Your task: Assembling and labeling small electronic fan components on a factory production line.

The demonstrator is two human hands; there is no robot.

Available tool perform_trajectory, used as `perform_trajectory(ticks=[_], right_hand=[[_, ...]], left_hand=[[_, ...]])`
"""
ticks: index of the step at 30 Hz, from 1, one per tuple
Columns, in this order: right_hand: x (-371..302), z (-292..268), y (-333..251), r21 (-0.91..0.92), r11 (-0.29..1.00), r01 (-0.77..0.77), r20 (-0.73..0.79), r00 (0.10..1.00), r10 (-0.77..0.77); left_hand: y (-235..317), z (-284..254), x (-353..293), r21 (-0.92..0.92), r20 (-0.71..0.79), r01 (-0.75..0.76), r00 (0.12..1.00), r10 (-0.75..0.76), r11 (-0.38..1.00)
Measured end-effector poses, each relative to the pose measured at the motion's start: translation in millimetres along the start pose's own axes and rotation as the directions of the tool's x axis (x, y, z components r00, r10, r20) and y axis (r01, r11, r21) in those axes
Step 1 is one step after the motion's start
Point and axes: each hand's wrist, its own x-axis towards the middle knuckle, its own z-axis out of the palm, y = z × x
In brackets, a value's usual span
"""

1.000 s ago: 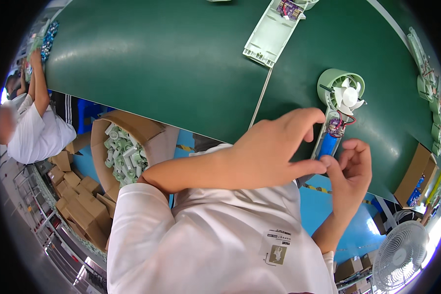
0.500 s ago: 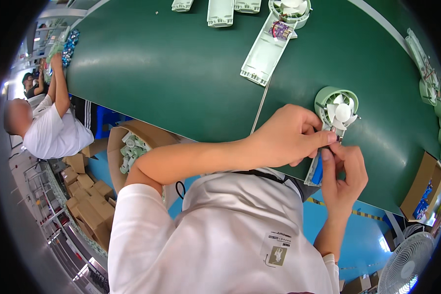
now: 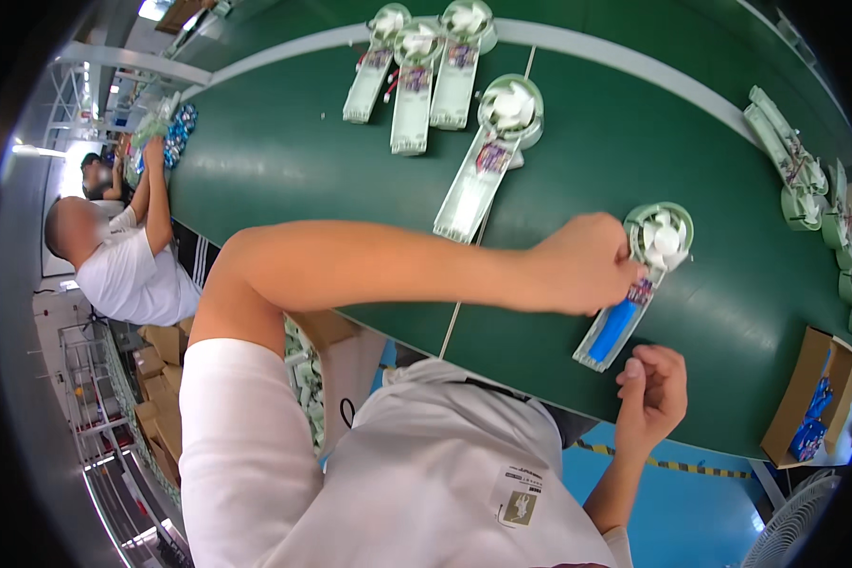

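Note:
A pale green handheld fan (image 3: 660, 237) lies opened up on the green table, its white blades at the far end. A small circuit board (image 3: 640, 291) and a blue cylindrical battery (image 3: 613, 331) sit in its handle. My left hand (image 3: 582, 265) reaches across from the left, closed at the fan's neck beside the board; its fingertips are partly hidden. My right hand (image 3: 653, 388) is just off the handle's near end, fingers loosely curled and thumb apart, with nothing visible in it.
Another opened fan (image 3: 509, 106) lies farther left, with several more (image 3: 417, 43) behind it. Fan parts (image 3: 790, 170) line the right side. A cardboard box (image 3: 809, 398) with blue items stands at the right edge. A co-worker (image 3: 133, 256) works at the far left.
My right hand has come away from the fan, toward me. The fan now lies farther in from the table's near edge, its battery uncovered. My view has shifted, showing more of the far table.

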Motion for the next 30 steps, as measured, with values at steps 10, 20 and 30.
perform_trajectory(ticks=[10,20,30], right_hand=[[9.0,-4.8,-7.2,0.003,0.999,-0.039,0.011,0.999,0.039],[77.1,-59.5,-5.1,-0.166,0.984,-0.066,-0.183,0.982,0.035],[274.2,-101.7,-7.1,-0.937,0.345,0.047,-0.150,0.840,-0.521]], left_hand=[[87.1,-134.6,187.9,0.098,-0.185,0.052,0.982,-0.033,0.994],[65.7,-311.5,242.7,-0.106,-0.362,0.031,0.930,-0.067,0.994],[36.0,-173.6,26.6,0.996,0.042,-0.088,0.661,0.750,0.022]])
